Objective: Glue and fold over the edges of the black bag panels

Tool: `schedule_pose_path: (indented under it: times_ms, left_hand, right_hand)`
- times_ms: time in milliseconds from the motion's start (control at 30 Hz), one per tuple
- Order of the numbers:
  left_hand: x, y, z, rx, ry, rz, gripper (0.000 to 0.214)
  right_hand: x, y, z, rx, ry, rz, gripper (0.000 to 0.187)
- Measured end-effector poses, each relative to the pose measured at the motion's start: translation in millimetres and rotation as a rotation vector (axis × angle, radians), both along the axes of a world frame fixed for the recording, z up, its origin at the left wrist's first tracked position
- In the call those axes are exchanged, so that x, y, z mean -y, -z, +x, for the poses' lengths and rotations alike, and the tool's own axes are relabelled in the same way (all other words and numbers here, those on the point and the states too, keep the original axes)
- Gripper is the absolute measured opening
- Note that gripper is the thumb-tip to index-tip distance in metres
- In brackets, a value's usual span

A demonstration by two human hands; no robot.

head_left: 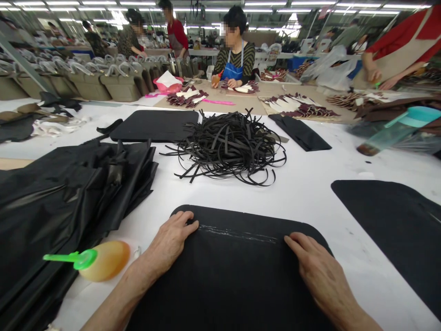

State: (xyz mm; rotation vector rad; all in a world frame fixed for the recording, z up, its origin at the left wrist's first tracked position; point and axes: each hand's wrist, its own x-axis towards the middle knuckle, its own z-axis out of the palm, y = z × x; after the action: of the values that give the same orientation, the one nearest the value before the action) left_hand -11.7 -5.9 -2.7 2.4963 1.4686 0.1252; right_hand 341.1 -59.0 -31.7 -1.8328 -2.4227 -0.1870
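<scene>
Between our two hands lies a black panel point(237, 280), its near end cut off by the bottom of the view. Our left hand point(174, 236) rests with bent fingers on its far left corner. Our right hand point(315, 259) touches it near the right edge, fingers bunched and its thumb hard to make out. We cannot tell whether either hand pinches the panel or only presses on it. Thin whitish streaks point(237, 233) run between the fingertips; what they are is unclear.

Just left of our left forearm lies a bottle point(106, 261) with a green nozzle, orange inside. Beyond it, black sheets point(79, 184) run out of view, their folds hiding how many there are. Ahead of both hands, tangled black strips point(230, 142) partly cover another panel point(151, 125). Right of our right hand, a dark panel point(389, 230) is cut off.
</scene>
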Motion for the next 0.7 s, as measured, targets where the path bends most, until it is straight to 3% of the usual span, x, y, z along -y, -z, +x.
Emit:
schedule_pose_path:
  times_ms: [267,500,700]
  left_hand:
    - [-1.5,16.4,-21.2,-0.025,-0.089,0.065,0.045]
    - [1.1,45.9,-33.9,-0.066,-0.105,0.101,0.046]
    - [3.4,41.6,-28.2,-0.070,-0.122,0.110,0.047]
  right_hand:
    - [3.0,-19.6,8.2,-0.243,0.170,-0.028,0.040]
    - [9.8,-22.3,13.6,-0.301,0.177,-0.003,0.041]
    - [6.0,-17.8,11.9,-0.271,0.148,-0.034,0.038]
